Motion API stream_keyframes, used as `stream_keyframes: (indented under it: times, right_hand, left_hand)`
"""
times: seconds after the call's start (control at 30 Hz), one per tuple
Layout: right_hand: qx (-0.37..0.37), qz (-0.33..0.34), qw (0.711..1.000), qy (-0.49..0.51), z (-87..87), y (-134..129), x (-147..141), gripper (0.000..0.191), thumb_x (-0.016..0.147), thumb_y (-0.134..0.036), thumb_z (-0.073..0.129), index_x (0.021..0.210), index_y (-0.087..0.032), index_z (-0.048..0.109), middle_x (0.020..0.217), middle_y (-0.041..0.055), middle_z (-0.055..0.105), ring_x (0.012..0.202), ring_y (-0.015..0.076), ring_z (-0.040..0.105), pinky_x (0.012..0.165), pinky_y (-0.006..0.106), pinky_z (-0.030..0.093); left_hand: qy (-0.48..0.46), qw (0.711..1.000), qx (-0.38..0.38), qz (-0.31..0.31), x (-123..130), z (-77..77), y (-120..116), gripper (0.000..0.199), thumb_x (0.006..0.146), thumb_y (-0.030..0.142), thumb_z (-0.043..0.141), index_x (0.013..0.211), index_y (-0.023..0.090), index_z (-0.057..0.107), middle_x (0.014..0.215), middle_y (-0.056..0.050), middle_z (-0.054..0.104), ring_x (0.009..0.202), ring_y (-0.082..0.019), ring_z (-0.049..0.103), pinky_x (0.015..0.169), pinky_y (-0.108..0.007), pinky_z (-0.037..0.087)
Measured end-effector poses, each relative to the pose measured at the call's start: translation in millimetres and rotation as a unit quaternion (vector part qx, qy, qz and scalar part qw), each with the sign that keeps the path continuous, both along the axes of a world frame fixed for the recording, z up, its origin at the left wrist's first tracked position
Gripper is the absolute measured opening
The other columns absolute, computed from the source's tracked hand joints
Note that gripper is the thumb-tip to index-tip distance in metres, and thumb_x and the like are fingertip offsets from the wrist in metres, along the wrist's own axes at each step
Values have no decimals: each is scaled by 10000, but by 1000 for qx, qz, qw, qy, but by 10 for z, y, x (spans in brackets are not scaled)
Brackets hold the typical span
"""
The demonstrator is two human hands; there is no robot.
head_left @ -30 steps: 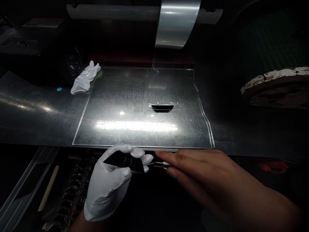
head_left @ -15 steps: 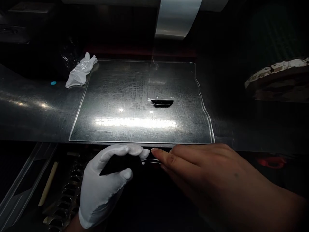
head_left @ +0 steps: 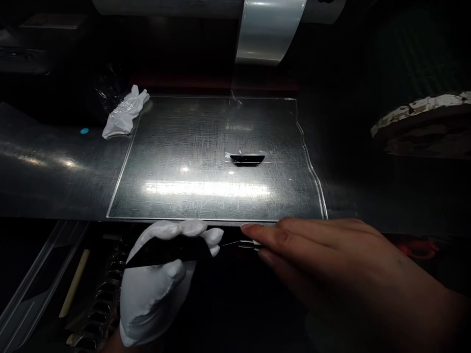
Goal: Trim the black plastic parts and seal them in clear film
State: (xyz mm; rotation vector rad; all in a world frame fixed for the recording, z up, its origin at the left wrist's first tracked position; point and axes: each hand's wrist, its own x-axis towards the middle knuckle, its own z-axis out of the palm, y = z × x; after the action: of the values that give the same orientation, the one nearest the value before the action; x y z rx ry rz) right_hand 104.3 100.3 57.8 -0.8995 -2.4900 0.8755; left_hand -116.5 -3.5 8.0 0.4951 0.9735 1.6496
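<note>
1. My gloved left hand (head_left: 158,282) is closed on a black flat piece (head_left: 167,251), low centre-left of the frame.
2. My bare right hand (head_left: 324,260) pinches tweezers (head_left: 241,243) at its tip — peeling looks under way.
3. Next calls for a steady pull.

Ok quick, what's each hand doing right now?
Left hand: gloved, closed on a flat black piece.
Right hand: bare, pinching thin metal tweezers whose tip reaches the black piece's end.
</note>
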Motion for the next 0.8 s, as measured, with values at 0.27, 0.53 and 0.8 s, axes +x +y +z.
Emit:
stream_keyframes:
  times: [0.27, 0.53, 0.8]
  right_hand:
    - [90, -21, 995, -43, -208, 349, 415, 292, 1059, -293, 554, 1329, -296, 664, 1145, 34, 735, 948, 202, 724, 761, 300, 559]
    - [138, -363, 911, -137, -949, 868, 1256, 422, 1050, -457, 457, 1286, -254, 742, 1152, 110, 697, 1097, 326, 655, 933, 498, 514]
    - [174, -366, 914, -5, -754, 549, 859, 285, 1025, -410, 566, 1192, -258, 740, 1193, 104, 690, 1106, 286, 675, 980, 452, 534]
  left_hand:
    - [-79, 988, 94, -95, -88, -49, 4, 228, 983, 259, 697, 1192, 342, 729, 1214, 73, 788, 1127, -214, 758, 958, -286, 636]
    - [-197, 973, 72, -97, 29, -1, 84, 209, 968, 222, 709, 1161, 299, 726, 1126, 68, 799, 1049, -177, 773, 892, -242, 644]
    - [-151, 986, 9, -64, 147, -60, 82, 217, 942, 297, 740, 1154, 341, 746, 1126, 45, 805, 1096, -218, 758, 874, -292, 640]
